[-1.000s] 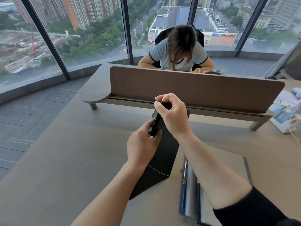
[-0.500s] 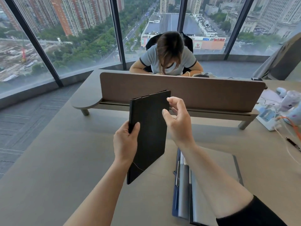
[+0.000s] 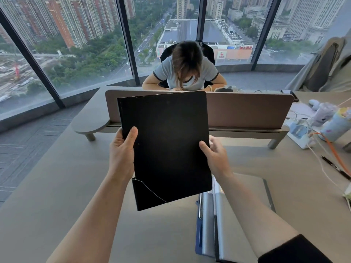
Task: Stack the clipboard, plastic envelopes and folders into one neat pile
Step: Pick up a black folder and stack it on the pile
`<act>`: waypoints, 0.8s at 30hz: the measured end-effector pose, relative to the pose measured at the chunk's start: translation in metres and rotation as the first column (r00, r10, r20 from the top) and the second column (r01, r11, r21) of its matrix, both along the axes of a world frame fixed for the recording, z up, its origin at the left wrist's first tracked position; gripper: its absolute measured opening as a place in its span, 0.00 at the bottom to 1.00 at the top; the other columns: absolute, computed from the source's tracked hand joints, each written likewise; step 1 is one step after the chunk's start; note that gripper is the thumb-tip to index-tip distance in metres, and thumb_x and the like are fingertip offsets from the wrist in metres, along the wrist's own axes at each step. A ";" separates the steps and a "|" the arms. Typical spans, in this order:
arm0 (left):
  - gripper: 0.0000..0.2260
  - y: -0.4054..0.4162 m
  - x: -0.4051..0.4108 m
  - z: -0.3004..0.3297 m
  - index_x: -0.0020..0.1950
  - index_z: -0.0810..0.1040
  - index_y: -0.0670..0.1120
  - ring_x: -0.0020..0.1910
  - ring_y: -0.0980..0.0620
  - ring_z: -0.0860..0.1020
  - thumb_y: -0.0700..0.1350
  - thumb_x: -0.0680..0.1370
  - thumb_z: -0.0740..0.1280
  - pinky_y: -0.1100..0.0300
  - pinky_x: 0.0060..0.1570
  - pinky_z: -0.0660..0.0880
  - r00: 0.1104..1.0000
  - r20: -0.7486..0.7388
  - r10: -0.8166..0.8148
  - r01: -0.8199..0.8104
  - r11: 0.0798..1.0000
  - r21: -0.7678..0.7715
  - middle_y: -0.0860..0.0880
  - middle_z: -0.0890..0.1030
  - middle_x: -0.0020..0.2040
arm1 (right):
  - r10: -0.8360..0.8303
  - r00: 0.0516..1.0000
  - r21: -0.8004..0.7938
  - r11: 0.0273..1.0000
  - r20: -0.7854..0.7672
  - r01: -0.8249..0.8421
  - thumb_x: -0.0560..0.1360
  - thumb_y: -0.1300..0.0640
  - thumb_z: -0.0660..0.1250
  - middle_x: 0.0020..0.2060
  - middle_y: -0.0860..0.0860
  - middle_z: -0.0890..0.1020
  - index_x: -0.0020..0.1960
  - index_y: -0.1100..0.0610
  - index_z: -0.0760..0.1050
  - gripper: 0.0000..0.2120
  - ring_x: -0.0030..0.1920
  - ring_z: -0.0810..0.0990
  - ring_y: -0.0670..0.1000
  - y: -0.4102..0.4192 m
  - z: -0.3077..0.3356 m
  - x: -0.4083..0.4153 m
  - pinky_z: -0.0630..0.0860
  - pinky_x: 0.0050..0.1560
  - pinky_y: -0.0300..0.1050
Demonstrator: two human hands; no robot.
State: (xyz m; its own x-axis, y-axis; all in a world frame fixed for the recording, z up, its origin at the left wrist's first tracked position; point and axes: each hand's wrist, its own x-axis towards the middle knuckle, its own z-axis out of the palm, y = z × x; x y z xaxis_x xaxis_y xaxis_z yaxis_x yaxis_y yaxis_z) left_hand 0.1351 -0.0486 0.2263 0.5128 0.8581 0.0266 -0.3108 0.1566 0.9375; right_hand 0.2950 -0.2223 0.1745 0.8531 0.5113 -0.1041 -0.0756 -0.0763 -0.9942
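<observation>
A black folder (image 3: 167, 147) with a thin white elastic cord at its lower corner is held up above the desk, its flat face turned to me. My left hand (image 3: 122, 154) grips its left edge, thumb on the front. My right hand (image 3: 215, 158) holds its right edge, thumb over the front and fingers behind. Below on the desk lies a pile (image 3: 233, 221): grey translucent envelopes or folders over a blue one with a metal clip along its left side. My right forearm crosses over part of the pile.
A brown divider panel (image 3: 247, 109) crosses the grey desk (image 3: 66, 186); a person sits behind it, head down. At right lie a white power strip (image 3: 299, 131), cables, a pen (image 3: 335, 167), and soft pastel items (image 3: 334, 124). Windows stand beyond.
The black folder went from edge-on to facing me flat and rose higher. My right hand moved from its top, opened briefly, then took its right edge. The view tilted upward.
</observation>
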 end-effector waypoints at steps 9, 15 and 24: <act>0.10 -0.013 0.009 -0.015 0.61 0.78 0.53 0.60 0.49 0.81 0.49 0.82 0.63 0.49 0.60 0.77 0.983 -0.106 -0.152 0.147 0.988 -0.052 0.51 0.83 0.59 | -0.103 0.987 0.206 0.976 0.123 0.076 0.79 0.64 0.64 0.44 0.53 0.84 0.51 0.64 0.79 0.05 0.44 0.82 0.48 -0.020 0.027 0.008 0.79 0.47 0.42; 0.09 -0.032 0.018 -0.025 0.60 0.80 0.50 0.53 0.53 0.84 0.43 0.80 0.68 0.62 0.50 0.81 0.944 -0.234 -0.234 0.254 0.965 0.058 0.52 0.86 0.53 | -0.227 0.941 0.221 0.960 0.251 0.173 0.79 0.62 0.64 0.41 0.52 0.81 0.48 0.62 0.77 0.04 0.42 0.77 0.47 -0.033 0.046 0.020 0.77 0.46 0.43; 0.19 -0.049 0.028 -0.046 0.56 0.78 0.53 0.49 0.56 0.83 0.30 0.75 0.70 0.64 0.46 0.81 0.886 -0.346 -0.308 0.374 0.916 0.144 0.50 0.84 0.51 | -0.315 0.874 0.188 0.947 0.370 0.262 0.80 0.61 0.64 0.36 0.46 0.78 0.43 0.56 0.75 0.07 0.37 0.75 0.43 -0.053 0.055 0.028 0.74 0.40 0.34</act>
